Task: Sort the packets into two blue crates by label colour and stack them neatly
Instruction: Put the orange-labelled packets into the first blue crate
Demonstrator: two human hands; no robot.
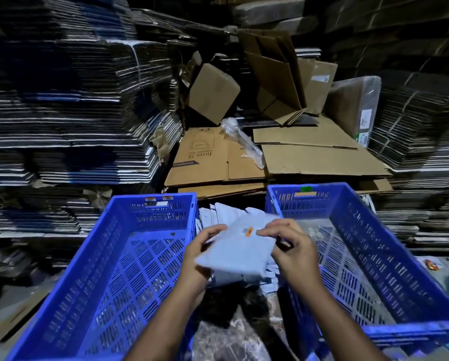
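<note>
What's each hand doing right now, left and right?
Left hand: grips the left edge of the grey packet.
Right hand: pinches the same packet's top right edge, beside its orange label.

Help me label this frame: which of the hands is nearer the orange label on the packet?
Right. The right hand has fingertips just beside the orange label on the packet; the left hand grips the packet's opposite edge.

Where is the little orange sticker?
On the pale grey plastic packet that both hands hold between the two blue crates, the orange sticker sits beside the right hand's fingertips.
</note>
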